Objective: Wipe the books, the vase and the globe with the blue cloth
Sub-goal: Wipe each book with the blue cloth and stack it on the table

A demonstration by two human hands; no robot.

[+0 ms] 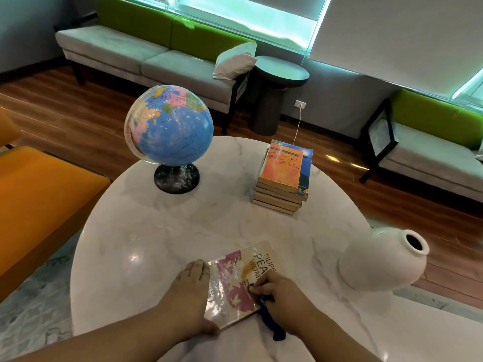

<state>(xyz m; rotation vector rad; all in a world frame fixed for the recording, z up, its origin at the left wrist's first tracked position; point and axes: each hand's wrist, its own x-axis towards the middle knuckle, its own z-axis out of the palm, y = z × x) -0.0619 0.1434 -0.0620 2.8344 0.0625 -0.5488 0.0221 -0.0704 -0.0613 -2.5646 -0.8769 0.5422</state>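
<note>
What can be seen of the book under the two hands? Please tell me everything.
The book is a closed paperback with a glossy cover, cream with magenta shapes and an orange patch; its title is partly hidden. It lies flat, turned at an angle, near the front edge of the white marble table. The left hand rests flat on its left edge; the right hand holds the blue cloth on its right side.

Both forearms are bare as far as they show. The left hand [193,282] and right hand [283,292] are bare too.
</note>
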